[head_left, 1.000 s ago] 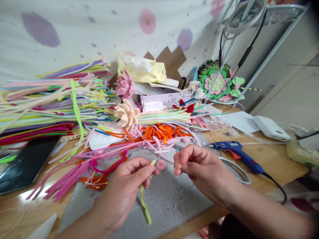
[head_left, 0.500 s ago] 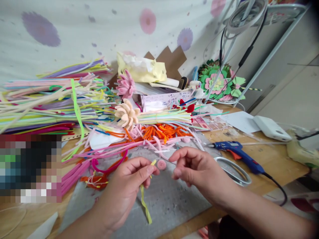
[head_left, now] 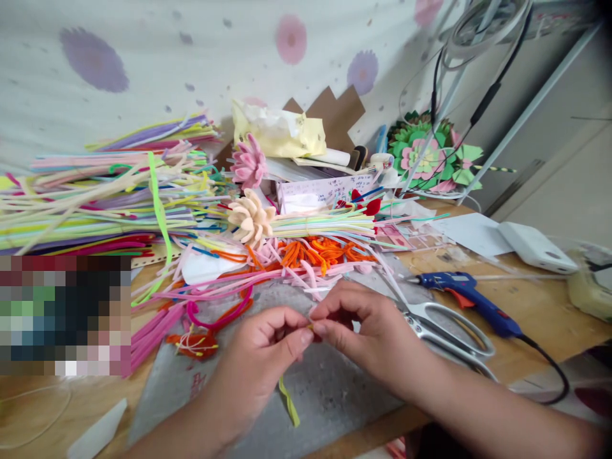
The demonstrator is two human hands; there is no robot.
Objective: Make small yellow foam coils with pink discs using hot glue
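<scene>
My left hand [head_left: 272,350] pinches a narrow, twisted yellow-green strip [head_left: 289,403] between thumb and forefinger. Its loose end dangles below the fingers over the grey cutting mat [head_left: 344,398]. My right hand [head_left: 361,322] meets the left at the fingertips and is closed on the strip's upper end, where only a speck of yellow shows. Most of that end is hidden by the fingers. Beside the right wrist lie silver scissors [head_left: 449,325]. Orange pipe cleaners with thin yellow tips [head_left: 194,345] rest left of the left hand.
A blue glue gun [head_left: 478,303] with a black cord lies to the right. Bundles of coloured pipe cleaners [head_left: 95,197] fill the left side. Behind my hands are a cream flower [head_left: 251,218], a pink flower [head_left: 248,162] and orange pipe cleaners [head_left: 320,255].
My right hand has moved left to the left hand and now pinches the strip's upper end. The view has shifted slightly, and more of the scissors shows.
</scene>
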